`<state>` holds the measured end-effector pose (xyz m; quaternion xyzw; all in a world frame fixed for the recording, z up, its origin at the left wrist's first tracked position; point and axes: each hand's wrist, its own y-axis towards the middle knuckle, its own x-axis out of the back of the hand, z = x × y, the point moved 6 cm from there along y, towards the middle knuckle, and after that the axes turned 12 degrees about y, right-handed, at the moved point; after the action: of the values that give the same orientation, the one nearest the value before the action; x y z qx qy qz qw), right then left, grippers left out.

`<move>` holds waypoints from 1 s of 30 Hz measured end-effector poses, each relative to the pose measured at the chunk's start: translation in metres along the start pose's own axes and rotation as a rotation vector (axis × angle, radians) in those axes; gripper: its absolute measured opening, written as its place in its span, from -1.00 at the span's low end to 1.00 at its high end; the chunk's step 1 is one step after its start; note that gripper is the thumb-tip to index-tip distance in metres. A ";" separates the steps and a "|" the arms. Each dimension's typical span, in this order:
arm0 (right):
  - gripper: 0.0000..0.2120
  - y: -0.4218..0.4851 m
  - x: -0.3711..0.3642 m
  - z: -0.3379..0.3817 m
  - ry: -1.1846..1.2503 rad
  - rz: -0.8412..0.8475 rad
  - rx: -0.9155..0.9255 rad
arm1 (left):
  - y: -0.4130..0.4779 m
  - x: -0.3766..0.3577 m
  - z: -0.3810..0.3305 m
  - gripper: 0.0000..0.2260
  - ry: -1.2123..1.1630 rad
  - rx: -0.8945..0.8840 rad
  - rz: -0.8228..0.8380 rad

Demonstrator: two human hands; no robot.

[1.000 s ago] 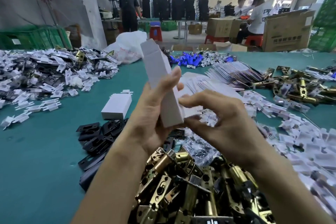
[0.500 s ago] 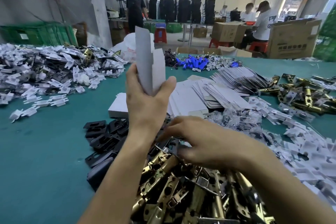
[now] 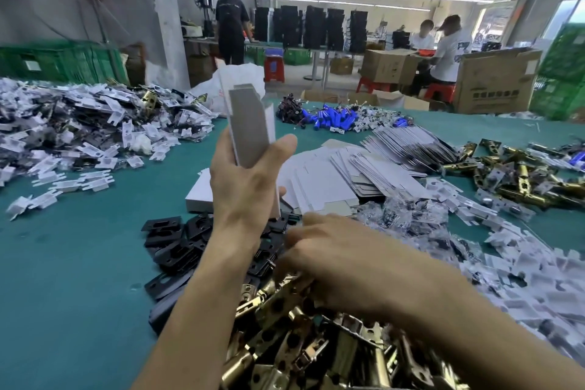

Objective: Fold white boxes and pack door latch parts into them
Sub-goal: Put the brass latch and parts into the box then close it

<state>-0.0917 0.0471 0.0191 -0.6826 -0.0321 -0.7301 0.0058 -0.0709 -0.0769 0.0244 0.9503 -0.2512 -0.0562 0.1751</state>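
My left hand grips a white box upright above the table, its open top flap showing the grey inside. My right hand is blurred and reaches down to the far edge of the pile of brass door latches, beside the black strike plates. What its fingers hold is hidden. A folded white box lies on the green table behind my left hand. Flat unfolded box blanks are stacked beyond it.
Small bagged screw packets and white plastic parts lie to the right. A large heap of white parts fills the left. Blue pieces and more brass latches sit farther back. People work beyond the table among cardboard cartons.
My right hand left the box and dropped to the latch pile. My left hand turned the box upright, so its open end points up.
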 end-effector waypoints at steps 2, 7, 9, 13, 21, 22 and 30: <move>-0.76 -0.018 0.016 -0.022 0.137 -0.074 -0.091 | 0.002 0.003 0.000 -0.67 -0.017 -0.007 -0.029; -0.80 -0.067 0.054 -0.081 0.492 -0.523 -0.312 | -0.002 -0.017 0.011 -0.60 0.034 0.068 0.254; -0.74 -0.078 0.062 -0.092 0.746 -0.732 -0.318 | -0.013 -0.033 0.021 -0.51 0.034 0.133 0.505; -0.54 -0.081 0.078 -0.092 1.228 -0.932 -0.145 | -0.032 -0.048 0.032 -0.37 -0.057 0.185 0.821; -0.55 -0.045 0.093 -0.067 1.180 -0.606 -0.065 | -0.052 -0.053 0.032 -0.39 -0.334 0.279 1.140; -0.57 -0.041 0.093 -0.066 1.158 -0.570 -0.082 | -0.053 -0.053 0.033 -0.39 -0.333 0.284 1.148; -0.58 -0.023 0.094 -0.061 1.027 -0.654 -0.096 | -0.052 -0.053 0.032 -0.37 -0.412 0.301 1.164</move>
<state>-0.1598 0.0698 0.1080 -0.1976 -0.2005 -0.9304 -0.2348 -0.0991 -0.0176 -0.0231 0.6421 -0.7603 -0.0974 -0.0104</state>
